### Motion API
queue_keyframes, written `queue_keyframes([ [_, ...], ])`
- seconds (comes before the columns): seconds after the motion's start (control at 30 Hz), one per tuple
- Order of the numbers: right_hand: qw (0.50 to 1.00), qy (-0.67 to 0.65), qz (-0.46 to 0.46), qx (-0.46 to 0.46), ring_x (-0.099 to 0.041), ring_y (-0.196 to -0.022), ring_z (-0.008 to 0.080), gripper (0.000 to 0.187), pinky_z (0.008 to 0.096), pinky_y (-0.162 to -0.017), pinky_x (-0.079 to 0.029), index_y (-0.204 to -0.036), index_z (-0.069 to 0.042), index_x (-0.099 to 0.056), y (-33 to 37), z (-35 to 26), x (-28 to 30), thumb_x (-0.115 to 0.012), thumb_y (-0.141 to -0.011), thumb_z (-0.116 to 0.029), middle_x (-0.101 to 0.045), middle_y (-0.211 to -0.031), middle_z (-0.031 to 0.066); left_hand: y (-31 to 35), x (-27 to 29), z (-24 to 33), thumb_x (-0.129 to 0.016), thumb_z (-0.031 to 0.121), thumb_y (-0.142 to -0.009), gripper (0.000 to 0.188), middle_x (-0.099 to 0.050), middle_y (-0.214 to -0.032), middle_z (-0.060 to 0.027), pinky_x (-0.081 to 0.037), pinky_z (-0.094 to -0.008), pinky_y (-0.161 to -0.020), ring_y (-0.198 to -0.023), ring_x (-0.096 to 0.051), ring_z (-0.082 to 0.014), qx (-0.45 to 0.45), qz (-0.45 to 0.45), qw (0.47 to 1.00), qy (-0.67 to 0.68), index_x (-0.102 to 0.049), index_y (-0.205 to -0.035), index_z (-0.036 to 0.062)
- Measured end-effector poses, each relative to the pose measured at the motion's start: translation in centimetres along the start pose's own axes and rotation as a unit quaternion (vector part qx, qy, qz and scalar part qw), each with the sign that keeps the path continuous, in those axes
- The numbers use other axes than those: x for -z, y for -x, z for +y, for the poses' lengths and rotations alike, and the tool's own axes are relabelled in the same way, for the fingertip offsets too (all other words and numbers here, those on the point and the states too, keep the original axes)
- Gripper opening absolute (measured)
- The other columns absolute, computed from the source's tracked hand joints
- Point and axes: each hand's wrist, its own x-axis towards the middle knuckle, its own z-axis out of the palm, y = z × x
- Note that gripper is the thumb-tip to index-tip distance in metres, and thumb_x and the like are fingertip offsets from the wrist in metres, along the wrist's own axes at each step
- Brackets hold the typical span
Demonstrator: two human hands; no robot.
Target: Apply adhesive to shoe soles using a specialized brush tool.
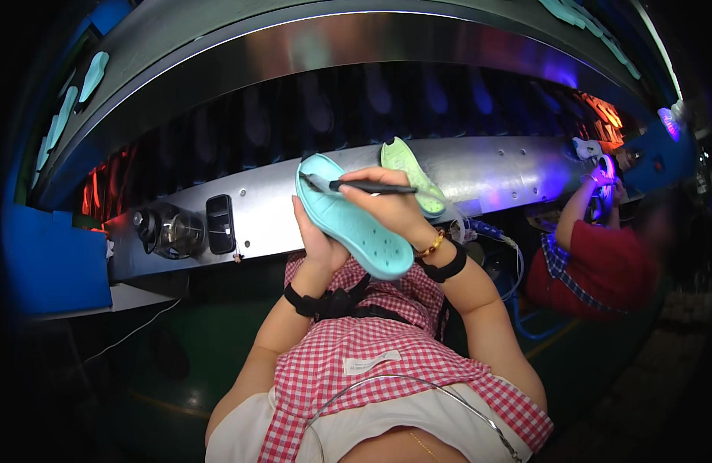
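My left hand (319, 241) is closed around the near-left side of a light blue shoe sole (352, 224), holding it tilted above my lap at the edge of the metal ledge. The sole has a raised rim and several small holes at its near end. In my right hand (391, 212), pinched like a pen, is a black-handled brush (379, 187). Its tip reaches into the far end of the sole; whether it touches the surface, I cannot tell. A pale green sole (402, 163) lies on the ledge just beyond my right hand.
On the metal ledge (279, 224) stand a glass jug (175, 231) and a black phone (219, 224) at left. Behind it runs a dark opening with hanging flaps, orange glow at both ends. More soles (94, 76) lie on the upper belt. A co-worker in red (595, 266) works at right.
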Motion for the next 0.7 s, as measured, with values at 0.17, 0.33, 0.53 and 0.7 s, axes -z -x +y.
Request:
queue_keyframes([
  [0.17, 0.976, 0.152, -0.158, 0.017, -0.059, -0.065, 0.0214, 0.02, 0.0284, -0.06, -0.045, -0.086, -0.005, -0.066, 2.2, -3.1, 1.2, -0.065, -0.069, -0.013, -0.061, -0.07, 0.0129, -1.3, 2.2, 2.8, -0.019, 0.066, -0.081, 0.073, -0.053, -0.107, -0.0151, -0.044, -0.0413, -0.084, -0.096, -0.053, -0.0284, -0.037, -0.012, 0.998, -0.053, -0.042, -0.12, 0.008],
  [0.33, 0.959, 0.084, -0.266, -0.058, -0.059, -0.065, 0.0161, 0.018, 0.0252, -0.062, -0.046, -0.085, -0.003, -0.066, 2.8, -3.9, 4.0, -0.067, -0.068, -0.011, -0.062, -0.072, 0.008, -0.1, 1.6, 4.4, -0.017, 0.066, -0.081, 0.076, -0.055, -0.106, -0.0183, -0.046, -0.0432, -0.082, -0.091, -0.056, -0.0307, -0.023, -0.025, 0.997, -0.068, -0.042, -0.121, 0.007],
  [0.53, 0.993, -0.052, -0.095, -0.043, -0.058, -0.072, 0.0093, 0.017, 0.0218, -0.068, -0.047, -0.089, -0.001, -0.065, 0.7, -4.3, 1.8, -0.067, -0.073, -0.008, -0.064, -0.08, 0.0067, 1.1, -1.4, 2.8, -0.014, 0.066, -0.082, 0.076, -0.052, -0.112, -0.019, -0.043, -0.0424, -0.087, -0.099, -0.053, -0.0308, 0.054, -0.083, 0.991, 0.094, -0.039, -0.124, 0.0079],
  [0.7, 0.965, -0.161, -0.195, -0.074, -0.059, -0.074, 0.009, 0.018, 0.0232, -0.069, -0.048, -0.09, -0.001, -0.065, 2.3, -5.9, 2.5, -0.066, -0.072, -0.005, -0.065, -0.081, 0.0079, 1.0, -1.1, 3.7, -0.013, 0.065, -0.081, 0.078, -0.055, -0.105, -0.0201, -0.046, -0.0424, -0.082, -0.093, -0.056, -0.0318, -0.011, -0.105, 0.994, -0.033, -0.041, -0.122, 0.0049],
])
